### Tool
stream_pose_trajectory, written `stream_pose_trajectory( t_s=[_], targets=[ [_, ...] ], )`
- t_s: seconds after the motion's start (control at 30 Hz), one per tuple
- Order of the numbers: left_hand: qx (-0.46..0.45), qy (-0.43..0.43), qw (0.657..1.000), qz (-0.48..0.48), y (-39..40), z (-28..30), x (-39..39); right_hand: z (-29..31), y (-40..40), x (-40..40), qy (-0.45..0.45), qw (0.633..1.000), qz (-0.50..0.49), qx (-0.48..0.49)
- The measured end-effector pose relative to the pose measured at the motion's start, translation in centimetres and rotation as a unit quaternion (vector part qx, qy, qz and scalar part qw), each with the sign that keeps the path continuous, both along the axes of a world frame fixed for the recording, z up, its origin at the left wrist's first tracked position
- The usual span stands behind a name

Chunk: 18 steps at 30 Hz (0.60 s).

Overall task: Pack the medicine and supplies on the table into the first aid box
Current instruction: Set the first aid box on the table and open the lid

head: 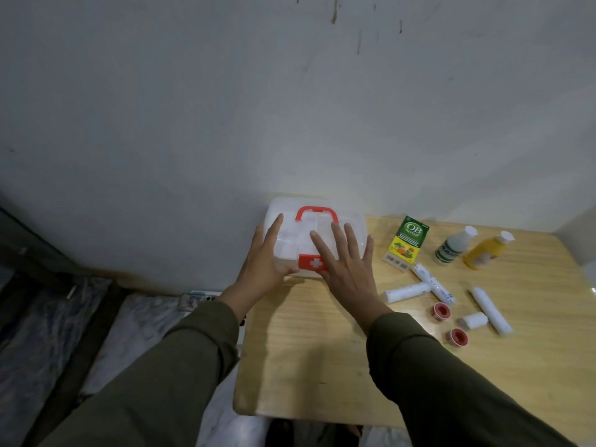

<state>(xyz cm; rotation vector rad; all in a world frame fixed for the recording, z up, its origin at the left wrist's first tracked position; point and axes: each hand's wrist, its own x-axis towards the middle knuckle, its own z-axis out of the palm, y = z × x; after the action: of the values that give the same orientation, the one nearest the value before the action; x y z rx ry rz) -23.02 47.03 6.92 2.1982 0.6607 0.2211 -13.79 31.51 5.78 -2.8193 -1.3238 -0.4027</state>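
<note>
The first aid box (314,235), a translucent white plastic case with rounded corners, a red handle (316,213) folded flat on its lid and a red latch (312,262) bearing a white cross, sits closed at the far left corner of the pale wood-grain desk (322,350), close against the grey wall (225,108). The left hand (264,256) lies along the box's left side, fingers stretched up the lid and thumb hooked at its near edge beside the latch; it grips nothing. The right hand (346,262) hangs spread flat over the lid's right half, fingers apart; whether the palm touches the plastic I cannot tell.

At three o'clock from the box stands a green and yellow carton (407,240), then a white bottle (453,246) and a yellow bottle (486,250), both tilted. At about four o'clock, several white paper-wrapped cylindrical rolls (408,292) lie scattered, with two small red-centred tape spools (439,310).

The near half of the desk is bare wood to its rounded front edge. Off the left edge, patterned bedding (135,321) lies below.
</note>
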Motion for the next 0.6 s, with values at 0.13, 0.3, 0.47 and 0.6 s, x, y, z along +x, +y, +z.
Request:
stream_pose_trajectory(
  t_s=[0.13,0.3,0.47,0.6],
  targets=[
    [-0.017,-0.026,1.0,-0.001,0.4,-0.1,-0.5,0.2,-1.1,0.0,0.007,0.999,0.046,-0.014],
    [-0.054,-0.007,0.998,0.029,1.1,-0.8,-1.0,1.2,-1.4,-0.1,0.013,0.997,0.075,-0.014],
    [-0.085,-0.014,0.995,0.045,1.4,-0.4,-0.8,2.8,-1.8,-0.4,0.0,0.994,0.107,-0.012],
    [-0.106,-0.035,0.993,0.025,1.7,-0.1,-0.4,4.6,-1.4,-0.3,-0.017,0.993,0.115,0.017]
  ],
)
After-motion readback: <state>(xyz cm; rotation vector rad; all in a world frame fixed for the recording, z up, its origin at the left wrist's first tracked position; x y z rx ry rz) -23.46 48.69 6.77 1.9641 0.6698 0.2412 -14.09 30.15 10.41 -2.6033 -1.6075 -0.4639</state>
